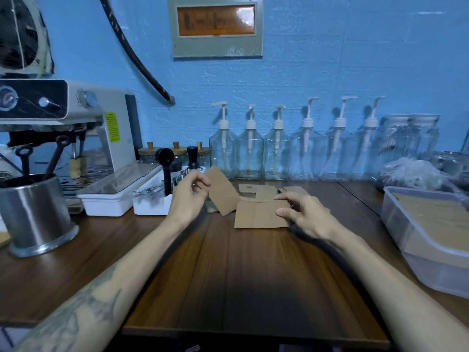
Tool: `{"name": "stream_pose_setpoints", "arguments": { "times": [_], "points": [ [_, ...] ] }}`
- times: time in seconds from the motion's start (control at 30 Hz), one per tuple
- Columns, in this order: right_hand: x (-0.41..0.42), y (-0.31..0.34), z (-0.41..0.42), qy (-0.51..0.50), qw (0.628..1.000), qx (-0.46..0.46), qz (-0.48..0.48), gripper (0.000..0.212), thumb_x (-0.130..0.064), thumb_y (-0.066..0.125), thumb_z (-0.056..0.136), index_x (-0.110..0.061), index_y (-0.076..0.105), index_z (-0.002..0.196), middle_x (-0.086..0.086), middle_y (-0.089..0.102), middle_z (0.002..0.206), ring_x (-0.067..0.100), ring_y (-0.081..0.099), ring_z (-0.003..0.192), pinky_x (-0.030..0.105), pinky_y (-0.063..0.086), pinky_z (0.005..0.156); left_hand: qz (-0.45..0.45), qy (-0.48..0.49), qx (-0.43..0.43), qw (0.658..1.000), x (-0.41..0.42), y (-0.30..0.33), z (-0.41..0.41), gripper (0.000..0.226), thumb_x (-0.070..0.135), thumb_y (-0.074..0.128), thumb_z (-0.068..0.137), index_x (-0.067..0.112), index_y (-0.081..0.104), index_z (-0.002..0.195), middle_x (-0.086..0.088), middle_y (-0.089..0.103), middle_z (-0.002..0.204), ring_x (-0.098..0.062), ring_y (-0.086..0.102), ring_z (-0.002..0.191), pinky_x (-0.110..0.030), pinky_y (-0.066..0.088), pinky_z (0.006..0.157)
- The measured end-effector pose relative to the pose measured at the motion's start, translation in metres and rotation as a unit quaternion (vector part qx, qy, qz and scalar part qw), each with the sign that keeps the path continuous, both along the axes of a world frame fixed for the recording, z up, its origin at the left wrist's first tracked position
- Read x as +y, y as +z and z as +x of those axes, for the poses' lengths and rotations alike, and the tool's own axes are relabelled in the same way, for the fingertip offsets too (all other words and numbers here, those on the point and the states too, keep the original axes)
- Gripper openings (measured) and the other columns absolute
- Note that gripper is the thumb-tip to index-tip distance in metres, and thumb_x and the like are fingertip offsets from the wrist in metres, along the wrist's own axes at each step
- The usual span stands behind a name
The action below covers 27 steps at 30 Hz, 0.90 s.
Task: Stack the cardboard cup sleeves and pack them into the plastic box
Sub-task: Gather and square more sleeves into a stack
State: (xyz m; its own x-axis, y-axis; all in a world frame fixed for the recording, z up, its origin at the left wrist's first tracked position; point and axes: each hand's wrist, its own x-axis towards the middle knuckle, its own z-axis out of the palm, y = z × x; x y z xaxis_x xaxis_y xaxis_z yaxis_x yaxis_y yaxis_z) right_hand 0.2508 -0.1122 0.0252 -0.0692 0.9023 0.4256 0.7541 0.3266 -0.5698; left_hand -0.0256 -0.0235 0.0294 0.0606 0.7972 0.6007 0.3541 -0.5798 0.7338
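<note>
My left hand (189,195) pinches a flat brown cardboard sleeve (223,193) and holds it tilted above the wooden table. My right hand (303,214) grips a small stack of sleeves (258,213) standing on its long edge on the table, thumb in front and fingers on top. More loose sleeves (264,190) lie flat behind the stack, and one (212,207) lies under the raised sleeve. The clear plastic box (406,232) sits at the right edge with sleeves lying inside it.
A row of clear pump bottles (250,153) lines the blue wall behind. A white tray (149,201) with tools, an espresso machine (96,138) and a steel canister (38,212) stand at the left. Bagged items (416,171) lie behind the box.
</note>
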Motion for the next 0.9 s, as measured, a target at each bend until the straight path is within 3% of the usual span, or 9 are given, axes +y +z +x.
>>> {"name": "stream_pose_setpoints", "arguments": {
  "times": [0.1, 0.17, 0.23, 0.37, 0.5, 0.63, 0.7, 0.77, 0.9],
  "points": [
    [0.002, -0.001, 0.001, 0.004, 1.0, 0.009, -0.007, 0.023, -0.027, 0.066, 0.093, -0.044, 0.057, 0.106, -0.022, 0.063, 0.059, -0.005, 0.057, 0.051, 0.001, 0.039, 0.06, -0.004, 0.003, -0.076, 0.997, -0.003, 0.007, -0.002, 0.021, 0.002, 0.06, 0.093, 0.01, 0.042, 0.103, -0.006, 0.055, 0.093, -0.012, 0.052, 0.074, -0.017, 0.042, 0.069],
    [0.002, -0.001, 0.001, 0.002, 1.0, 0.001, -0.001, 0.024, -0.027, 0.066, 0.094, -0.047, 0.056, 0.102, -0.027, 0.062, 0.06, -0.008, 0.058, 0.053, -0.001, 0.038, 0.061, 0.002, -0.013, -0.135, 0.991, -0.008, 0.014, -0.002, 0.029, 0.006, 0.061, 0.094, 0.012, 0.037, 0.11, -0.004, 0.059, 0.095, 0.001, 0.059, 0.07, -0.013, 0.045, 0.066],
    [0.002, -0.002, 0.0, 0.007, 1.0, 0.009, -0.004, 0.025, -0.027, 0.065, 0.094, -0.05, 0.055, 0.099, -0.014, 0.064, 0.057, 0.001, 0.058, 0.048, 0.003, 0.04, 0.055, 0.021, -0.058, -0.151, 0.987, -0.014, 0.019, -0.001, 0.035, 0.006, 0.065, 0.092, 0.014, 0.042, 0.116, -0.003, 0.064, 0.094, 0.004, 0.063, 0.071, -0.011, 0.048, 0.065],
    [0.004, -0.005, 0.001, 0.009, 1.0, 0.02, -0.012, 0.024, -0.027, 0.063, 0.096, -0.044, 0.057, 0.11, 0.002, 0.066, 0.06, 0.014, 0.063, 0.048, 0.007, 0.042, 0.051, 0.043, -0.135, -0.015, 0.99, -0.025, 0.014, 0.009, 0.026, 0.012, 0.076, 0.084, 0.03, 0.072, 0.101, 0.008, 0.072, 0.091, -0.002, 0.063, 0.079, -0.014, 0.048, 0.072],
    [0.006, -0.005, -0.001, 0.012, 0.999, 0.032, -0.017, 0.026, -0.025, 0.063, 0.096, -0.042, 0.058, 0.114, 0.004, 0.068, 0.062, 0.015, 0.064, 0.047, 0.011, 0.047, 0.054, 0.072, -0.177, 0.109, 0.976, -0.03, -0.001, 0.029, 0.015, 0.019, 0.079, 0.082, 0.023, 0.078, 0.096, 0.011, 0.07, 0.089, -0.007, 0.063, 0.087, -0.019, 0.048, 0.077],
    [0.004, -0.004, -0.003, 0.03, 0.998, 0.043, -0.025, 0.029, -0.02, 0.065, 0.094, -0.037, 0.062, 0.117, -0.021, 0.066, 0.061, 0.018, 0.066, 0.05, 0.021, 0.054, 0.064, 0.18, -0.144, 0.214, 0.949, -0.026, -0.004, 0.038, 0.018, 0.03, 0.077, 0.082, 0.026, 0.075, 0.099, 0.015, 0.062, 0.094, -0.009, 0.054, 0.094, -0.03, 0.047, 0.083],
    [0.004, -0.004, -0.005, 0.036, 0.997, 0.053, -0.031, 0.029, -0.019, 0.065, 0.094, -0.034, 0.063, 0.119, -0.02, 0.063, 0.058, 0.018, 0.067, 0.052, 0.024, 0.055, 0.068, 0.196, -0.103, 0.24, 0.945, -0.024, -0.006, 0.038, 0.028, 0.036, 0.079, 0.079, 0.029, 0.07, 0.105, 0.015, 0.052, 0.098, -0.011, 0.048, 0.096, -0.033, 0.046, 0.086],
    [0.003, -0.004, -0.006, 0.034, 0.997, 0.06, -0.035, 0.031, -0.019, 0.066, 0.093, -0.032, 0.064, 0.121, -0.015, 0.061, 0.062, 0.018, 0.067, 0.052, 0.024, 0.054, 0.069, 0.162, -0.074, 0.23, 0.957, -0.023, -0.009, 0.037, 0.051, 0.044, 0.082, 0.072, 0.031, 0.063, 0.117, 0.014, 0.044, 0.105, -0.009, 0.048, 0.102, -0.03, 0.046, 0.092],
    [0.003, -0.003, -0.006, 0.04, 0.996, 0.072, -0.044, 0.033, -0.017, 0.065, 0.094, -0.032, 0.063, 0.123, -0.019, 0.054, 0.077, 0.016, 0.067, 0.053, 0.02, 0.054, 0.064, -0.007, -0.053, 0.118, 0.992, -0.025, -0.016, 0.035, 0.089, 0.044, 0.091, 0.059, 0.03, 0.046, 0.134, 0.007, 0.042, 0.124, -0.001, 0.051, 0.106, -0.021, 0.044, 0.093]
  ]
}}
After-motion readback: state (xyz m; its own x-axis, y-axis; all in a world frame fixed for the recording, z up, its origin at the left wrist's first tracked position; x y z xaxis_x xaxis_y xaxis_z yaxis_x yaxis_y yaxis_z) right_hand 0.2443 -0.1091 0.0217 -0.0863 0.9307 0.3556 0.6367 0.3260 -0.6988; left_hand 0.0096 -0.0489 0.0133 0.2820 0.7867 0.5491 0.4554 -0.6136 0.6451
